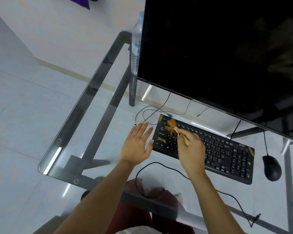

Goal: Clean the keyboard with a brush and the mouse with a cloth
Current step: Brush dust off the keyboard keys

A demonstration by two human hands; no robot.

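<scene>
A black keyboard lies at an angle on the glass desk, with yellowish smudges at its corners. My right hand grips the wooden handle of a small brush. Its splayed orange bristles press on the keys at the keyboard's upper left corner. My left hand lies flat with straight fingers on the glass, its thumb touching the keyboard's left edge. A black mouse sits to the right of the keyboard. No cloth is visible.
A large dark monitor stands behind the keyboard. A clear water bottle stands at its left edge. Thin black cables loop on the glass desk behind and in front of the keyboard. The desk's left edge is near.
</scene>
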